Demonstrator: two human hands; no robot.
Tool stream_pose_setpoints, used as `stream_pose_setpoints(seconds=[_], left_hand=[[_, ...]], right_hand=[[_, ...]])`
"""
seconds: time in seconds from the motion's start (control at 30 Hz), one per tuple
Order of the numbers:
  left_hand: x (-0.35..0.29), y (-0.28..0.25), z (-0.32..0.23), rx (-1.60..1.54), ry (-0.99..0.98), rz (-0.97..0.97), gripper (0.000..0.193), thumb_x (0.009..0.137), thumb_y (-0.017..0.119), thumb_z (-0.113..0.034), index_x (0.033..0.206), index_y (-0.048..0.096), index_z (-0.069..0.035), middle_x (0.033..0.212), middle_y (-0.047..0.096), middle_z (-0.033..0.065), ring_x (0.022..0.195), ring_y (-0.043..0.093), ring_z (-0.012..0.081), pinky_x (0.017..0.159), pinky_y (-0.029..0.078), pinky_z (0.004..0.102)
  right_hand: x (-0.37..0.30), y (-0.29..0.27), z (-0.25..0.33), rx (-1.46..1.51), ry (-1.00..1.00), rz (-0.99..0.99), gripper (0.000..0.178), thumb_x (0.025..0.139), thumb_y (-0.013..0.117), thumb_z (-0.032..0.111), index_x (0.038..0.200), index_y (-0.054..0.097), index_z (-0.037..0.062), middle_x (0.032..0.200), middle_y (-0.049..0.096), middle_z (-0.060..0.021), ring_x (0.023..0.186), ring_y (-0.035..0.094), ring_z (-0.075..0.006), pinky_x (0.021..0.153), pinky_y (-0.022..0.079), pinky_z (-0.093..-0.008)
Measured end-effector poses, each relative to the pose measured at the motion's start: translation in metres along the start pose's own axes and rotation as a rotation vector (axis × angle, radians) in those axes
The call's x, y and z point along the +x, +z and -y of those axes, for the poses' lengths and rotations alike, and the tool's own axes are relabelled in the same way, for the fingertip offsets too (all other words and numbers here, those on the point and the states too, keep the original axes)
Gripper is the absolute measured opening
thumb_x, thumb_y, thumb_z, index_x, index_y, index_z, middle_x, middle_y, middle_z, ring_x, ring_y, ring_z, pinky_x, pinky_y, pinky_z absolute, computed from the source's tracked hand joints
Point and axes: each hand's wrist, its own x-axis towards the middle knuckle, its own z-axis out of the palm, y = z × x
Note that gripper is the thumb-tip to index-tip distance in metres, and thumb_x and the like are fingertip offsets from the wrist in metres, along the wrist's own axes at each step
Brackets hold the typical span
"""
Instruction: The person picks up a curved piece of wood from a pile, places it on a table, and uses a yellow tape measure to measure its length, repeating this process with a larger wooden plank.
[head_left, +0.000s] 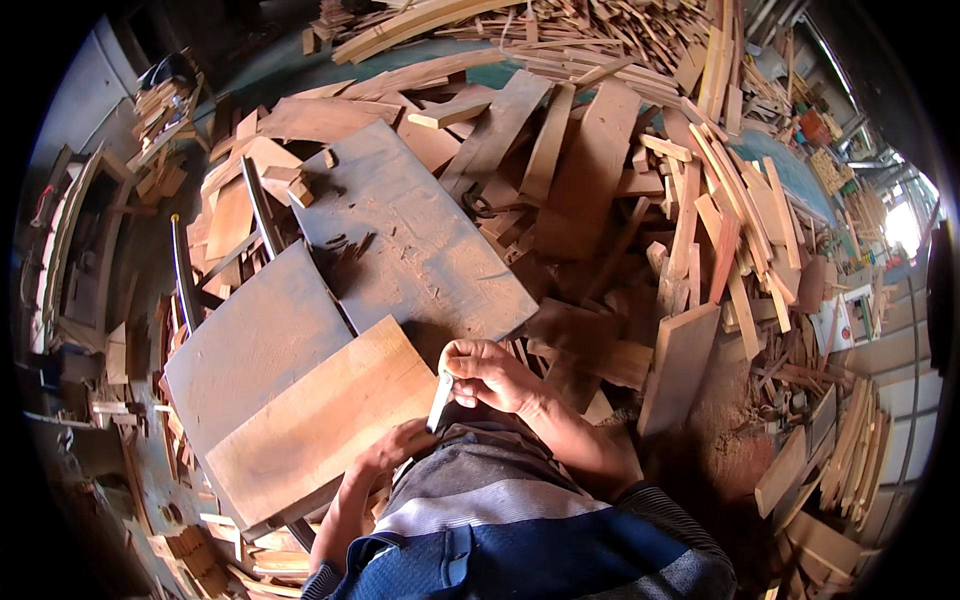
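Note:
My right hand (pixel 486 374) is closed in front of my waist, thumb and fingers pinching the upper end of a narrow, pale flat strip (pixel 439 402). Its exact kind is unclear. The strip slants down toward my left hand (pixel 398 444), whose fingers are curled by its lower end, close to my clothes. What those fingers hold, if anything, is hidden. Just left of both hands, a wide light-brown board (pixel 322 424) lies flat on a grey metal machine table (pixel 255 335), its right end close to my right hand.
A second grey table plate (pixel 405 235) adjoins beyond, dusted with sawdust and wood chips. Small wood blocks (pixel 290 183) sit at its far left corner. Heaped planks (pixel 590 170) and offcuts fill the far and right sides. A thick board (pixel 678 368) leans upright right of me.

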Motion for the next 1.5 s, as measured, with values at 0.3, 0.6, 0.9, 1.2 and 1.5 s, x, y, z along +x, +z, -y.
stream_pose_setpoints(seconds=[0.3, 0.6, 0.9, 1.2, 1.5], left_hand=[[0.038, 0.013, -0.011, -0.026, 0.109, -0.741, 0.024, 0.101, 0.066, -0.021, 0.112, 0.069, 0.001, 0.097, 0.067, 0.0166, 0.087, 0.067, 0.0244, 0.076, 0.053, 0.0372], [-0.008, 0.034, 0.032, -0.796, -0.191, -1.152, 0.032, 0.104, 0.064, -0.033, 0.105, 0.073, -0.002, 0.077, 0.064, 0.0016, 0.068, 0.054, 0.0074, 0.058, 0.042, 0.0245], [-0.215, -0.085, 0.242, -0.992, -0.439, -1.996, 0.038, 0.103, 0.062, -0.039, 0.086, 0.064, -0.005, 0.067, 0.061, 0.0060, 0.049, 0.055, 0.0169, 0.045, 0.046, 0.0324], [-0.261, -0.129, 0.293, -0.882, -0.673, -1.660, 0.035, 0.096, 0.069, -0.036, 0.077, 0.065, -0.007, 0.061, 0.054, 0.0006, 0.046, 0.049, 0.0131, 0.038, 0.036, 0.0317], [-0.255, -0.136, 0.294, -0.702, -0.851, -1.633, 0.030, 0.094, 0.074, -0.032, 0.079, 0.066, -0.008, 0.062, 0.053, -0.0024, 0.045, 0.041, 0.0092, 0.042, 0.031, 0.0300]], right_hand=[[0.045, -0.038, -0.061, -0.565, -0.066, -0.197, 0.050, 0.105, 0.062, 0.040, 0.136, 0.058, 0.0003, 0.125, 0.062, -0.0058, 0.114, 0.057, -0.0130, 0.100, 0.046, -0.0289], [0.047, -0.041, -0.108, -0.942, 0.542, 0.011, 0.053, 0.094, 0.067, 0.031, 0.135, 0.061, -0.0028, 0.117, 0.070, -0.0148, 0.113, 0.064, -0.0207, 0.099, 0.048, -0.0323], [0.038, -0.126, -0.038, -1.693, 0.241, -0.259, 0.033, 0.085, 0.071, 0.024, 0.109, 0.074, 0.0018, 0.089, 0.072, -0.0131, 0.082, 0.070, -0.0218, 0.077, 0.054, -0.0347], [0.131, -0.081, -0.004, -1.902, 0.319, -0.313, 0.031, 0.088, 0.068, 0.036, 0.107, 0.075, 0.0123, 0.094, 0.071, -0.0210, 0.094, 0.069, -0.0406, 0.077, 0.052, -0.0472], [0.197, -0.121, -0.016, -1.941, 0.404, -0.425, 0.026, 0.084, 0.063, 0.033, 0.101, 0.079, 0.0209, 0.101, 0.076, -0.0105, 0.099, 0.071, -0.0358, 0.084, 0.054, -0.0457]])
